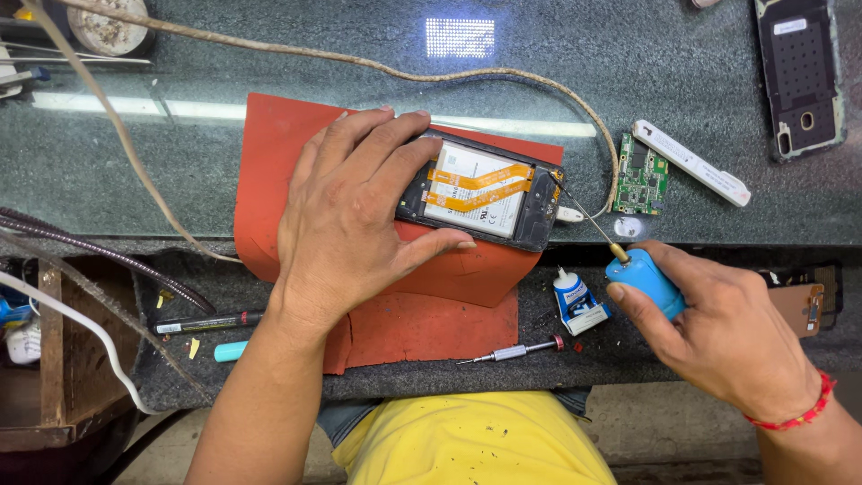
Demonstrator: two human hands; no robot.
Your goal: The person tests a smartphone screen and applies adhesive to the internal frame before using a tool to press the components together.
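Observation:
An opened phone [489,193] lies back-up on a red mat [431,314], its white battery and orange flex cables exposed. My left hand [355,220] presses down on the phone's left end, fingers over the top edge and thumb along the lower edge. My right hand [718,332] grips a blue-handled tool [645,277]. Its thin metal shaft [584,211] slants up and left, with the tip touching the phone's right end.
A green circuit board [641,175] and a white strip [691,163] lie right of the phone. A small glue tube [575,301], a screwdriver [512,352] and a black marker [205,321] rest near the front edge. Another phone back [799,76] sits far right. Cables [117,126] cross the left side.

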